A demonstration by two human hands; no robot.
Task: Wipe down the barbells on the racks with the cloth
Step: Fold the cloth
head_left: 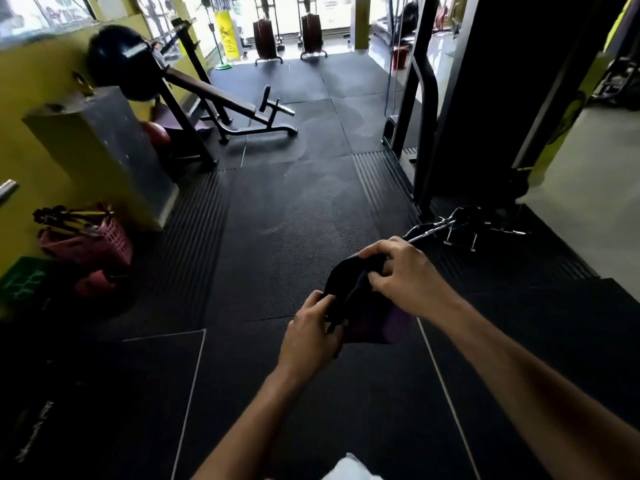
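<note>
A dark cloth (360,306) with a purple patch at its lower right hangs between both hands, in front of me above the black rubber floor. My left hand (311,336) grips its lower left edge with curled fingers. My right hand (401,268) pinches the upper edge. A chrome bar end (7,189) sticks in at the far left edge; the rest of it is out of view. Chrome cable-machine handles (457,228) lie on the floor just beyond my right hand.
An incline bench (221,98) stands at the back left beside a yellow wall. A pink basket (104,237) and a green crate (20,282) sit on the floor at left. A black machine frame (429,98) rises at right.
</note>
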